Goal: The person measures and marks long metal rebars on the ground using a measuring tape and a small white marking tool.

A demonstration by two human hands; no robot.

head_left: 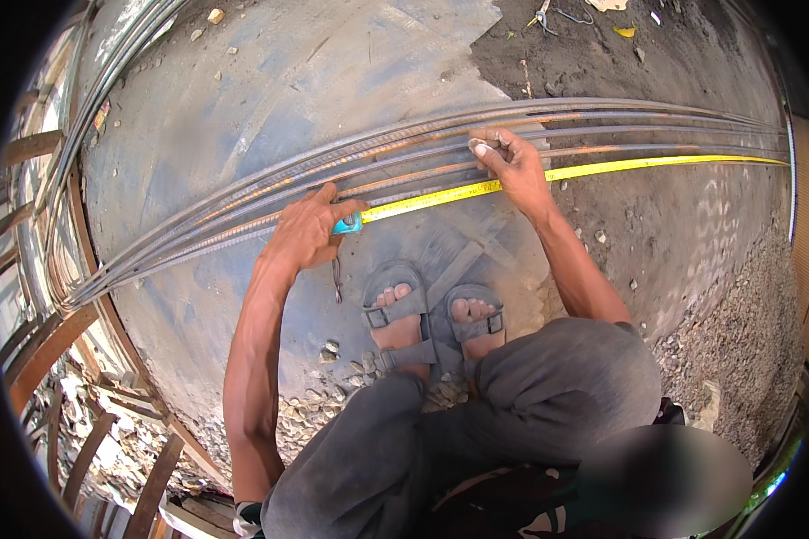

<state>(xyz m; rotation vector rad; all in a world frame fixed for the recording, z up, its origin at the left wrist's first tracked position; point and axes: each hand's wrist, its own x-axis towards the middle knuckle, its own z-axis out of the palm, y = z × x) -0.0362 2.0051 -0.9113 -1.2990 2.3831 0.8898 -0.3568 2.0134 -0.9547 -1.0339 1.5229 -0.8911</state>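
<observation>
Several long ribbed steel bars (270, 186) lie side by side across the ground in front of me. My left hand (304, 226) is closed around the teal case of a tape measure (348, 224) and rests against the nearest bars. From the case, the yellow tape blade (638, 165) runs out to the right along the near side of the bars, to the far right edge. Over the bars, to the right of the case, my right hand (518, 171) is closed in a pinch, its wrist above the blade. What its fingertips hold, if anything, cannot be made out.
My sandalled feet (395, 305) are on the dusty slab (198, 117) below the tape. Loose stones (333, 395) lie around them, with gravel (737, 314) at the right. Rusty brown beams (54, 350) and more bent bars (121, 63) border the left side.
</observation>
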